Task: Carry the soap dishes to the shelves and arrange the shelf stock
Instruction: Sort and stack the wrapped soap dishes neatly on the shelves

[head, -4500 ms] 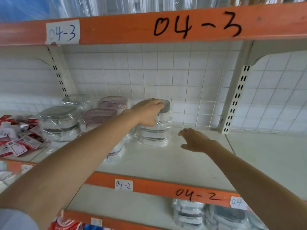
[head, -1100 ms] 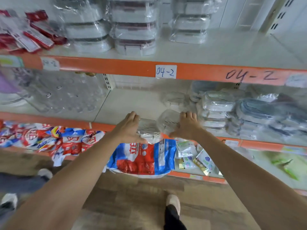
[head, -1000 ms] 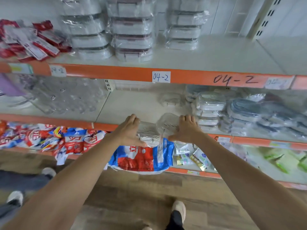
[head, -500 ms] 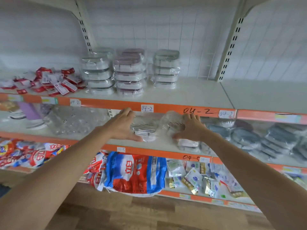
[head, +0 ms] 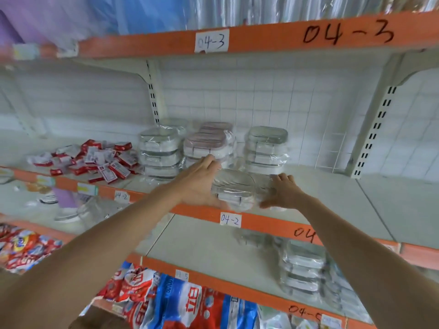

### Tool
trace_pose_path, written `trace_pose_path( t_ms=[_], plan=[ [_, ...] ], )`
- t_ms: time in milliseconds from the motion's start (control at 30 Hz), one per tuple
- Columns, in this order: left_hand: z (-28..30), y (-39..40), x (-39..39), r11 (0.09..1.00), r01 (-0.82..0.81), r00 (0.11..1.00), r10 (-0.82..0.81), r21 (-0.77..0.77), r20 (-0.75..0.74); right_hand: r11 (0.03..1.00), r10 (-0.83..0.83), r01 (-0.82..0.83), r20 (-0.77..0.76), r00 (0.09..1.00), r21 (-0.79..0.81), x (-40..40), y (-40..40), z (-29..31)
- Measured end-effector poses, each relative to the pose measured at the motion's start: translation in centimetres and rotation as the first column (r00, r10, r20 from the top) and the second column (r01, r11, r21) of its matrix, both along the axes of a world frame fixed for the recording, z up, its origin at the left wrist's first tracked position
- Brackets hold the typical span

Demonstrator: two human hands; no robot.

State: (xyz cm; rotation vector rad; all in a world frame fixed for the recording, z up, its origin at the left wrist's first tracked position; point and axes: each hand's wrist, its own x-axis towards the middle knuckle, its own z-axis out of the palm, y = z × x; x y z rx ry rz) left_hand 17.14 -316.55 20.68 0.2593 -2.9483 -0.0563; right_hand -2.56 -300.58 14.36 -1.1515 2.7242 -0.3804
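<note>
Two hands, your left hand (head: 198,184) and right hand (head: 283,193), press with straight fingers a clear wrapped plastic soap dish pack (head: 234,189) between them; half a second ago lower, it now reaches the orange-edged 04-2 shelf (head: 268,220), before the stacked dishes (head: 266,147)

Above the hands, the top orange rail (head: 261,39) carries a white sticker (head: 211,41) reading "04-3" and the same "04-3" handwritten in black marker (head: 348,32) farther right. Just below the left hand (head: 199,184), a white sticker (head: 230,219) on the middle orange rail (head: 261,222) reads "04-2". Under the right hand (head: 281,193), marker writing (head: 304,235) shows "04", the rest hidden behind the arm. The lowest rail's writing (head: 303,311) starts "04-"; its ending is unclear.
</note>
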Motion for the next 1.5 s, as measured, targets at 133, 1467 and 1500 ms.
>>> trace_pose_path(
  t_ms=[133, 1467, 1500],
  plan=[
    [0.7, -0.3, -2.9, 1.000, 0.011, 0.999, -0.012, 0.005, 0.033, 0.997, 0.049, -0.054, 0.103, 0.993, 0.047, -1.6, -0.8, -1.9],
    [-3.2, 1.0, -15.3, 0.991, 0.098, 0.952, -0.066, -0.093, 0.300, 0.944, 0.059, -0.041, 0.046, 0.997, -0.326, -11.6, -1.1, 9.9],
    [-3.2, 1.2, -15.3, 0.990, 0.111, 0.954, -0.079, -0.093, 0.290, 0.953, 0.085, -0.074, 0.022, 0.996, -0.293, -11.4, -1.8, 10.5]
  ],
)
